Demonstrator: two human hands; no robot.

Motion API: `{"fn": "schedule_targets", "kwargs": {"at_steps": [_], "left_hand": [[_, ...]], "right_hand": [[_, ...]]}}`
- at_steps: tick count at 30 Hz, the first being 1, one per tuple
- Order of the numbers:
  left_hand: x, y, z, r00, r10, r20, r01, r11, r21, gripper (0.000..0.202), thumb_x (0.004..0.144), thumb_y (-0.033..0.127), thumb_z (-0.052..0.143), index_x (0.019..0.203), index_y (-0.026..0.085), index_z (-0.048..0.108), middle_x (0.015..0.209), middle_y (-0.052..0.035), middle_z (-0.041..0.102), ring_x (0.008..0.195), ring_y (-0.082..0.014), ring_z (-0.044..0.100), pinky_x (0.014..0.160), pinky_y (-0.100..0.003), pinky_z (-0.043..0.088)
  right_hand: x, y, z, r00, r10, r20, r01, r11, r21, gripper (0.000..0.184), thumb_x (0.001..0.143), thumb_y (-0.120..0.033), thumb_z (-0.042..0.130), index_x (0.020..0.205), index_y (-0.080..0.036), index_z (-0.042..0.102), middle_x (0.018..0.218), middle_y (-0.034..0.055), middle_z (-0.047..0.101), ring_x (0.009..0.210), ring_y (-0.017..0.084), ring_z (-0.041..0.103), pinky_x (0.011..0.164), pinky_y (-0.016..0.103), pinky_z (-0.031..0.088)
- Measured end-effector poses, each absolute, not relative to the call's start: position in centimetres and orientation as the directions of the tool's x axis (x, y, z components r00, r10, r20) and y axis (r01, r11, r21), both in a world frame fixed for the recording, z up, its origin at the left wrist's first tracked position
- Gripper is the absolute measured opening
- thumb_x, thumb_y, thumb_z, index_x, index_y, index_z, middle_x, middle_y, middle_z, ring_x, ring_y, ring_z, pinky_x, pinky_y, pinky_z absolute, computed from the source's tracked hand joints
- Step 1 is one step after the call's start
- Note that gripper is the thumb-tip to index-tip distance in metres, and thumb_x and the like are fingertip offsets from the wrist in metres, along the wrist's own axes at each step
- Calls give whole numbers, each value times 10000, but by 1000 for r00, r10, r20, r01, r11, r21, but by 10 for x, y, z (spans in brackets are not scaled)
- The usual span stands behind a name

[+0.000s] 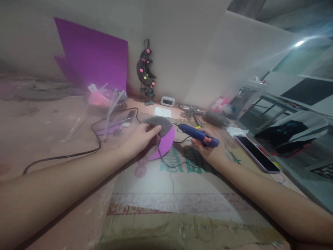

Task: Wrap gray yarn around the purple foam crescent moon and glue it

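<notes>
My left hand [145,137] grips a purple crescent cutout [167,140] by its upper left part, thumb on top. Grey yarn [158,123] is wrapped round the crescent's upper portion, and the lower part is bare purple. A loose strand of the yarn hangs from it and trails over the printed cardboard sheet [145,205]. Held in my right hand [204,144] is a blue hot glue gun [194,132], its nozzle pointing left, close to the crescent's upper right edge. Whether nozzle and crescent touch, I cannot tell.
A finished moon hanging [145,69] with pom-poms and a purple sheet [96,53] lean on the wall. Behind my hands are a small white clock [168,101], a grey yarn bundle [214,118] and pliers [198,121]. A phone [256,152] lies right; a black cord [78,152] crosses left.
</notes>
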State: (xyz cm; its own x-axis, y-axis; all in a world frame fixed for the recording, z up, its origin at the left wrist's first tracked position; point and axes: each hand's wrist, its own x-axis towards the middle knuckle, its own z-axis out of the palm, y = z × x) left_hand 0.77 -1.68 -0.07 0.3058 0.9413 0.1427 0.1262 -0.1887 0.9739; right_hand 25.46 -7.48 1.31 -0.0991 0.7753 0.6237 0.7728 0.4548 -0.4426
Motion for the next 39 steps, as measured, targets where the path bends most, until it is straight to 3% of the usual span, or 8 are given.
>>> {"fn": "schedule_targets", "kwargs": {"at_steps": [3, 6, 16, 20, 26, 32, 36, 39], "left_hand": [[9, -21, 4, 305, 944, 129, 80, -161, 984, 349, 821, 488, 586, 771, 143, 589, 645, -4, 584, 573, -129, 537, 552, -252, 403], [9, -24, 7, 283, 954, 102, 102, -136, 986, 323, 819, 467, 595, 768, 149, 571, 649, 0, 588, 569, -125, 541, 549, -248, 399], [11, -24, 2, 295, 951, 89, 119, -129, 985, 317, 813, 487, 595, 788, 173, 562, 635, 3, 590, 554, -138, 551, 520, -243, 405], [11, -26, 5, 323, 945, 53, 108, -93, 990, 301, 827, 472, 583, 814, 172, 563, 629, 9, 577, 518, -122, 525, 484, -230, 380], [12, -27, 6, 292, 956, 27, 150, -74, 986, 291, 837, 463, 568, 783, 179, 536, 600, 21, 566, 493, -114, 514, 448, -216, 348], [14, -25, 2, 303, 952, 48, 67, -71, 995, 293, 824, 459, 587, 806, 168, 567, 653, 14, 582, 516, -107, 519, 464, -220, 367], [14, -27, 6, 305, 952, 27, 64, -49, 997, 280, 824, 452, 586, 788, 175, 561, 622, 13, 576, 479, -108, 504, 446, -224, 349], [13, -27, 8, 301, 954, 22, 99, -54, 994, 272, 824, 450, 585, 796, 179, 568, 611, 12, 579, 476, -114, 503, 433, -226, 329]], "right_hand": [[253, -76, 15, -48, 816, 576, 707, 435, -557, 213, 827, -373, 636, 955, -211, 587, 739, 11, 666, 658, 169, 627, 652, 300, 500], [250, -77, 21, -10, 853, 522, 647, 404, -647, 206, 870, -400, 579, 887, -199, 618, 767, 30, 692, 695, 173, 651, 683, 303, 515], [257, -57, 47, 94, 906, 414, 597, 281, -751, 305, 839, -470, 607, 903, -186, 697, 940, 84, 737, 895, 241, 687, 793, 361, 541], [255, -20, 55, 6, 903, 430, 639, 328, -696, 356, 760, -393, 716, 1037, -172, 683, 1039, 86, 725, 995, 248, 661, 920, 383, 495], [252, 55, 44, -23, 950, 312, 761, 219, -610, 342, 758, -338, 707, 1032, -135, 693, 1013, 109, 727, 927, 239, 661, 859, 381, 506], [259, 91, 26, -26, 960, 277, 752, 202, -628, 306, 769, -384, 692, 919, -118, 703, 836, 87, 728, 770, 197, 656, 760, 340, 519], [270, 88, 27, 44, 943, 329, 747, 188, -638, 425, 803, -464, 646, 1050, -118, 662, 972, 124, 711, 863, 208, 650, 831, 375, 504], [278, 70, 28, 145, 893, 426, 742, 187, -643, 549, 846, -480, 586, 1256, -117, 534, 1162, 171, 639, 1017, 232, 612, 906, 416, 473]]}}
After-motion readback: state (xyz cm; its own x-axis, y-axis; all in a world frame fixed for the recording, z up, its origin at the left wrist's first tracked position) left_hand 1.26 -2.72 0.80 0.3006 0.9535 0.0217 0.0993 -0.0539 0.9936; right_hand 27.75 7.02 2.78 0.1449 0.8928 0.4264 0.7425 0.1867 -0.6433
